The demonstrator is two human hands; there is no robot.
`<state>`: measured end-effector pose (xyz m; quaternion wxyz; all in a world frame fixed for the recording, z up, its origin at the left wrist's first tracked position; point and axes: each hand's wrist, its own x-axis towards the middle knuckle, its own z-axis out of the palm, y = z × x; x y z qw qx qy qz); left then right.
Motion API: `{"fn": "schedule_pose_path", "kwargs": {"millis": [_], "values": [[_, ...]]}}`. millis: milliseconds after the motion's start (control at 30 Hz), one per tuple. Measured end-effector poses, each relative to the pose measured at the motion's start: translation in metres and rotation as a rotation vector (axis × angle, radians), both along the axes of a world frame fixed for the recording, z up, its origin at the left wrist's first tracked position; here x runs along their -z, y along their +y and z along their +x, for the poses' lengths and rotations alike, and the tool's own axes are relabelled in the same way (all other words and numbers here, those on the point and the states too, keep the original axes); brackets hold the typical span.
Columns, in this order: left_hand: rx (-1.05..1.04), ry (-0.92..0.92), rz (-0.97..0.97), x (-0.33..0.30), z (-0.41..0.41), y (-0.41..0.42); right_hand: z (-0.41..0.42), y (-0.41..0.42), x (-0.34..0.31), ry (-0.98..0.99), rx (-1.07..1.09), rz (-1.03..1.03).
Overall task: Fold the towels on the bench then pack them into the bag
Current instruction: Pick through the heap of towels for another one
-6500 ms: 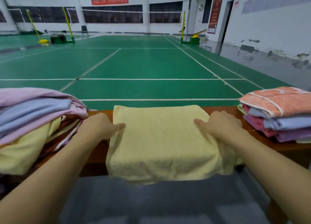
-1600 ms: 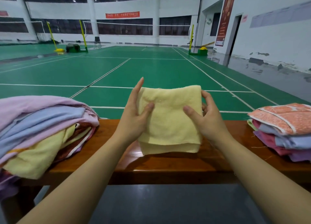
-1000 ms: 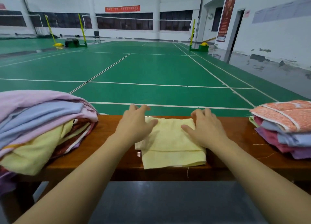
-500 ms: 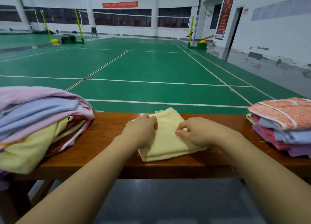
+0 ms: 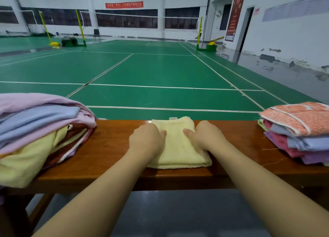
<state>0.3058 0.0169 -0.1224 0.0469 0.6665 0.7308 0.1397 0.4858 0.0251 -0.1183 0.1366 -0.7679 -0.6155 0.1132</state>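
The yellow towel (image 5: 179, 146) lies folded into a small thick pad at the middle of the bench (image 5: 110, 147), its near edge close to the bench's front edge and a small white tag showing at its far edge, at 12 o'clock. The left hand (image 5: 146, 140) lies on the towel's left side, at 9 o'clock of it, fingers curled down over the fold with the thumb on the cloth. The right hand (image 5: 204, 137) lies on the right side, at 3 o'clock, fingers likewise curled over the towel and the thumb tip pointing in toward the left hand. Both hands grip the towel; the two thumbs are near each other but apart.

At 9 o'clock from the towel, well apart, a loose pile (image 5: 35, 129) of pink, blue, yellow and dark red towels sits on the bench's left end and hangs over its front. At 3 o'clock, well apart, a folded stack (image 5: 299, 131) rests on the right end, an orange patterned towel on top. Beyond the bench at 12 o'clock is a green court (image 5: 151, 72) with white lines
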Motion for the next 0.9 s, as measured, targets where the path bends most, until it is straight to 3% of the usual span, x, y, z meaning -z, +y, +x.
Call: {"fn": "schedule_pose_path", "kwargs": {"millis": [200,367,533,700,900], "values": [[0.028,-0.157,0.044,0.005,-0.003,0.013,0.001,-0.001,0.004,0.112,-0.035,0.143],[0.071,-0.526,0.044,0.0,0.019,0.021,0.026,-0.005,-0.002,0.156,0.022,0.296],[0.185,-0.83,0.035,-0.024,0.084,0.023,0.084,-0.006,-0.047,0.19,0.112,0.433],[0.32,-1.217,-0.075,-0.073,0.181,0.027,0.174,-0.013,-0.109,0.077,0.195,0.533],[0.395,-1.407,-0.231,-0.104,0.304,0.033,0.295,-0.014,-0.154,-0.226,0.336,0.353]]}}
